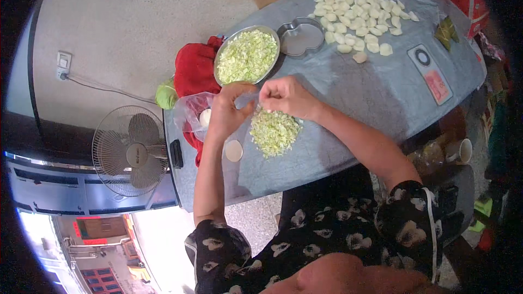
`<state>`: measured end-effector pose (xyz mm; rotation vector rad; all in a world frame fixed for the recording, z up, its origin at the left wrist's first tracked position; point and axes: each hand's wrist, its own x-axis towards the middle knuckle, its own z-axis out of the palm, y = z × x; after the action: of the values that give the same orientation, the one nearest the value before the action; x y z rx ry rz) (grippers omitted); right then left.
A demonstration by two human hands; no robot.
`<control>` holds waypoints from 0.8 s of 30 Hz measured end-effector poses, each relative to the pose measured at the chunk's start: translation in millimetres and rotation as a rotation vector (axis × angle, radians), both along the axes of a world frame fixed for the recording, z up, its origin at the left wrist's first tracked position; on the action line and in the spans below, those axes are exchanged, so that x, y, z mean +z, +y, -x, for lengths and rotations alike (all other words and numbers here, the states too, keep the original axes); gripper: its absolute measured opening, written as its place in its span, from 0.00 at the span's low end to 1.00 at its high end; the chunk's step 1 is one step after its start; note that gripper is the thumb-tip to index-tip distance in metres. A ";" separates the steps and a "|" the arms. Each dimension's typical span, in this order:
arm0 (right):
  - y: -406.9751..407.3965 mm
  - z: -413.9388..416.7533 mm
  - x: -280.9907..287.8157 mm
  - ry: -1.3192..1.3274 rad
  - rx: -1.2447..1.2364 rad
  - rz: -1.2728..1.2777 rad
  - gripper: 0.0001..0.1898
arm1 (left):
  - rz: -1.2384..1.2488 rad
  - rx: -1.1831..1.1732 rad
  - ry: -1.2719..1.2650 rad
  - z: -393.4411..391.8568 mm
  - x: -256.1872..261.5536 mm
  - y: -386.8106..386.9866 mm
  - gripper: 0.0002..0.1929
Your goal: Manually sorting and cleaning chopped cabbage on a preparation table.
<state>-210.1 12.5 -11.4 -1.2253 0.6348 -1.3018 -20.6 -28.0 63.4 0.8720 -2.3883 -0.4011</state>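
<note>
My left hand (235, 108) and my right hand (286, 96) are raised close together above the table, their fingers bent towards each other over a heap of chopped cabbage (276, 132). The right fingertips are pinched; what lies between them is too small to tell. The left thumb and fingers are partly spread, with a clear plastic film near them. Just beyond is a metal bowl (276, 37) full of chopped cabbage. A round dough wrapper (234, 150) lies beside my left forearm. A plastic bag (186, 108) with pale dough (205, 117) is left of that hand.
Many folded dumplings (359, 12) lie at the table's far right, beside a heart-shaped metal tin (302, 38). A smartphone (430, 74) and green leaf-wrapped bundles (446, 34) are nearer the right edge. Red cloth (194, 67), a cabbage (166, 94) and an electric fan (130, 151) are at left.
</note>
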 end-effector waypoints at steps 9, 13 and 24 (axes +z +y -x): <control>0.4 -2.9 -6.8 0.370 -0.026 0.235 0.08 | 0.121 -0.088 -0.198 64.1 18.2 -84.1 0.16; -4.7 -5.7 -12.5 0.389 -0.148 0.157 0.10 | 0.117 -0.062 -0.416 81.7 2.6 -114.2 0.17; -11.4 -4.1 -21.7 0.198 -0.250 -0.045 0.07 | -0.307 0.134 0.367 18.8 9.8 -85.7 0.08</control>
<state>-206.0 1.1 -33.1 -1.2771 0.9801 -1.3727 -39.3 -113.7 73.2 0.9880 -1.9490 -0.8141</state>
